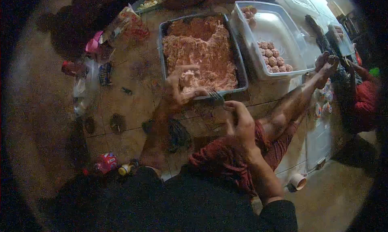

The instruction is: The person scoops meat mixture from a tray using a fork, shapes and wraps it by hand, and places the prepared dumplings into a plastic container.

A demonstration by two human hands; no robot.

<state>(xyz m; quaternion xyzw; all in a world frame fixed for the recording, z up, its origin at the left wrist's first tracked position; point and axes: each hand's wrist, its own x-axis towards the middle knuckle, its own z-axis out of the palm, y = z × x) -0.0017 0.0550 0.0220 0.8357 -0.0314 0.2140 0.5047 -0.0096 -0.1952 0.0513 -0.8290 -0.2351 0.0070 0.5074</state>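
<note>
A dark-rimmed tub (163, 50) full of pinkish minced meat (202, 42) stands on the tiled floor in front of me. My left hand (174, 86) is at its near left corner, thumb and fingers curled around a pale lump of the mince (188, 79). Some motion blur softens that hand. Just outside the near rim, my right hand (242, 121) grips a fork (215, 95), its tines pointing up and left toward the mince. Beyond, to the right, a clear plastic bin (299, 42) holds rows of round meatballs (275, 57) and a few more in its far left corner.
My bare leg (283, 110) stretches out to the right. Another person in red (365, 100) sits at the far right. Plastic bags (83, 90) and a pink item (93, 43) lie on the left. A white cup (298, 181) lies at lower right; a yellow-capped bottle (126, 168) is lower left.
</note>
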